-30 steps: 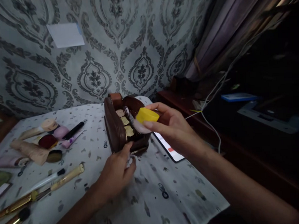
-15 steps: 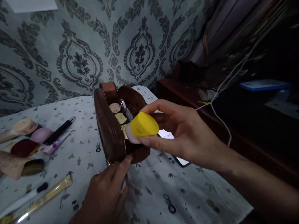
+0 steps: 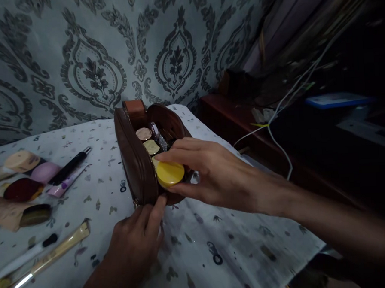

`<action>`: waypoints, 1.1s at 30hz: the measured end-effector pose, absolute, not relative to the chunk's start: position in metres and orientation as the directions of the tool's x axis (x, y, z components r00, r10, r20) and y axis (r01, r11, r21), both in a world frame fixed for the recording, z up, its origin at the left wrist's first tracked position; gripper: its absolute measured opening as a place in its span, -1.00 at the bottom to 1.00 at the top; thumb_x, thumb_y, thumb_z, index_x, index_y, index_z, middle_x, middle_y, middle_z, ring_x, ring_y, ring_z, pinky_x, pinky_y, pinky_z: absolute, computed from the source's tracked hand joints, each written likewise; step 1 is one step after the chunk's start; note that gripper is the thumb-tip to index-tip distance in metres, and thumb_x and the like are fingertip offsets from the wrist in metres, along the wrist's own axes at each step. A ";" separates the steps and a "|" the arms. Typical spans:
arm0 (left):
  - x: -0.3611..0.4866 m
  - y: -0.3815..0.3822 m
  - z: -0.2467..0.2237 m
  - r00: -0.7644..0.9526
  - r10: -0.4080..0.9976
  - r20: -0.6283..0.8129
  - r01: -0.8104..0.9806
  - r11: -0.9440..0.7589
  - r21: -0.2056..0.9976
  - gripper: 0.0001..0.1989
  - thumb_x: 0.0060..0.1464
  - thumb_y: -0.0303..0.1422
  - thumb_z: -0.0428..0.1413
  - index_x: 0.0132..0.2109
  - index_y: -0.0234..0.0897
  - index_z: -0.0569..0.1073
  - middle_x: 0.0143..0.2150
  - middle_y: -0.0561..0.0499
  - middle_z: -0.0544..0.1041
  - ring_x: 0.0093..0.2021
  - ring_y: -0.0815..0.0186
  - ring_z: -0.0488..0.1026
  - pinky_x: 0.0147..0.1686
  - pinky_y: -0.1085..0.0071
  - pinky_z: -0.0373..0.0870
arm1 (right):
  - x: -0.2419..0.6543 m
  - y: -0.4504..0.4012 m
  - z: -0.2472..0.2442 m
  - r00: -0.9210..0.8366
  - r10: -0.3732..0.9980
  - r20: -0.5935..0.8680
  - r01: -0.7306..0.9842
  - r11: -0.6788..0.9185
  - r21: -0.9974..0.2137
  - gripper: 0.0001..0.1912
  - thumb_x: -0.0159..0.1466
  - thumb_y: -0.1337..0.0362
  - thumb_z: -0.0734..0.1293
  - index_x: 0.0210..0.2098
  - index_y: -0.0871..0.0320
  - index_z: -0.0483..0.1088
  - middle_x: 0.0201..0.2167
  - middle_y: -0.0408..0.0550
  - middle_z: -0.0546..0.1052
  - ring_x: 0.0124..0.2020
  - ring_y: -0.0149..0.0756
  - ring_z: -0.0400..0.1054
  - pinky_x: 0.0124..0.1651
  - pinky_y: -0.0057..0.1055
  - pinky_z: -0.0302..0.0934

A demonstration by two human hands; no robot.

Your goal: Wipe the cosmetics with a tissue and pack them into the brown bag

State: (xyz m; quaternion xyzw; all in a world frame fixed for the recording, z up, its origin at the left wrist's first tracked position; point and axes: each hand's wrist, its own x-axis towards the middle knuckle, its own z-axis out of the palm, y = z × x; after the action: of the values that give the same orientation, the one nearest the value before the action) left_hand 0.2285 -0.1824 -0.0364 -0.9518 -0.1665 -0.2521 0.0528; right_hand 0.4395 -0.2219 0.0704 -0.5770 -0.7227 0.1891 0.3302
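Note:
A brown zip bag (image 3: pixel 137 164) stands open on the patterned white cloth, with several round containers and a glittery item inside. My right hand (image 3: pixel 206 167) grips a yellow-topped container (image 3: pixel 170 174) between thumb and fingers at the near end of the bag's opening. The container's lower part is down in the bag and hidden. My left hand (image 3: pixel 139 232) touches the bag's near bottom corner, its fingers bent against the leather; what they pinch there, if anything, is too dark to tell.
At the left lie several cosmetics, including a black pen-like tube (image 3: pixel 71 166), a pink sponge (image 3: pixel 45 172) and a long gold-and-clear tube (image 3: pixel 46 260). A patterned wall (image 3: pixel 94 59) rises behind. White cables (image 3: pixel 286 156) hang at the right.
My right hand has lowered the yellow-topped container into the bag's opening and tipped it upright, top facing up. My left hand stays at the bag's corner. The view has shifted slightly.

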 end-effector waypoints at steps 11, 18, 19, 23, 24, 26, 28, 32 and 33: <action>0.223 -0.186 -0.042 0.833 0.364 0.417 0.378 -0.924 0.052 -0.43 0.17 -0.50 -0.10 0.32 -0.32 0.08 -0.27 -0.06 0.56 -0.38 0.26 0.55 -0.55 0.46 0.39 | 0.435 -0.201 0.084 -0.262 0.964 -0.042 0.855 0.212 -0.474 -0.86 0.12 0.41 0.43 -0.29 0.19 0.48 -0.37 -0.12 0.49 -0.38 -0.36 0.35 -0.33 -0.44 0.13; 0.224 -0.185 -0.037 0.827 0.331 0.454 0.352 -0.935 0.040 -0.45 0.17 -0.52 -0.09 0.31 -0.35 0.10 -0.33 -0.01 0.54 -0.41 0.24 0.54 -0.59 0.44 0.37 | 0.421 -0.188 0.085 -0.301 0.938 -0.173 0.921 0.239 -0.306 -0.84 0.11 0.38 0.42 -0.27 0.25 0.49 -0.41 -0.06 0.52 -0.40 -0.32 0.39 -0.37 -0.46 0.15; 0.224 -0.185 -0.035 0.829 0.321 0.457 0.345 -0.938 0.033 -0.46 0.18 -0.52 -0.09 0.30 -0.36 0.11 -0.35 -0.01 0.54 -0.42 0.24 0.54 -0.60 0.44 0.36 | 0.419 -0.186 0.085 -0.290 0.937 -0.194 0.935 0.234 -0.267 -0.80 0.10 0.36 0.44 -0.25 0.26 0.50 -0.40 -0.03 0.53 -0.37 -0.28 0.41 -0.36 -0.45 0.16; 0.223 -0.185 -0.031 0.831 0.307 0.464 0.329 -0.944 0.035 -0.53 0.22 -0.50 -0.12 0.27 -0.37 0.14 -0.34 -0.01 0.53 -0.42 0.26 0.54 -0.58 0.44 0.37 | 0.415 -0.177 0.082 -0.207 0.942 -0.263 0.975 0.175 -0.140 -0.68 0.05 0.30 0.47 -0.19 0.29 0.52 -0.32 0.08 0.57 -0.25 -0.14 0.47 -0.29 -0.41 0.22; 0.222 -0.185 -0.031 0.831 0.308 0.464 0.327 -0.944 0.041 -0.53 0.23 -0.50 -0.12 0.27 -0.36 0.15 -0.34 -0.01 0.53 -0.41 0.26 0.54 -0.57 0.44 0.37 | 0.414 -0.175 0.080 -0.195 0.942 -0.274 0.978 0.166 -0.125 -0.66 0.05 0.29 0.47 -0.18 0.29 0.53 -0.31 0.09 0.58 -0.22 -0.12 0.48 -0.27 -0.40 0.23; 0.221 -0.185 -0.032 0.829 0.311 0.465 0.323 -0.945 0.056 -0.54 0.24 -0.49 -0.12 0.27 -0.34 0.15 -0.33 -0.01 0.54 -0.39 0.27 0.54 -0.55 0.45 0.37 | 0.411 -0.171 0.078 -0.186 0.938 -0.291 0.981 0.161 -0.108 -0.65 0.03 0.30 0.47 -0.17 0.30 0.54 -0.29 0.11 0.59 -0.19 -0.10 0.49 -0.25 -0.40 0.25; 0.221 -0.184 -0.034 0.825 0.314 0.470 0.319 -0.945 0.072 -0.53 0.25 -0.48 -0.12 0.29 -0.33 0.14 -0.33 0.00 0.53 -0.40 0.28 0.54 -0.54 0.46 0.37 | 0.408 -0.167 0.076 -0.191 0.928 -0.321 0.981 0.169 -0.094 -0.64 0.01 0.32 0.48 -0.19 0.33 0.55 -0.29 0.14 0.60 -0.19 -0.09 0.49 -0.26 -0.40 0.26; 0.220 -0.184 -0.035 0.826 0.312 0.469 0.308 -0.947 0.087 -0.50 0.26 -0.46 -0.13 0.33 -0.32 0.09 -0.30 -0.02 0.54 -0.38 0.27 0.54 -0.51 0.45 0.38 | 0.402 -0.163 0.076 -0.221 0.903 -0.369 0.975 0.208 -0.077 -0.67 0.04 0.35 0.46 -0.20 0.39 0.56 -0.27 0.18 0.61 -0.23 -0.12 0.49 -0.31 -0.42 0.26; 0.220 -0.184 -0.035 0.828 0.311 0.467 0.307 -0.948 0.087 -0.50 0.27 -0.46 -0.13 0.33 -0.31 0.08 -0.30 -0.02 0.55 -0.38 0.28 0.54 -0.52 0.45 0.37 | 0.402 -0.162 0.076 -0.225 0.901 -0.370 0.974 0.211 -0.080 -0.66 0.05 0.35 0.46 -0.19 0.40 0.56 -0.27 0.17 0.61 -0.24 -0.14 0.49 -0.32 -0.43 0.25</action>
State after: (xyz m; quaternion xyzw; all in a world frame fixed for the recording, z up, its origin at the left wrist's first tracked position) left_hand 0.2196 -0.1836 -0.0346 -0.9560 -0.1618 -0.2449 -0.0038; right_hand 0.4016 -0.1622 0.0764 -0.6102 -0.7684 0.1493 -0.1221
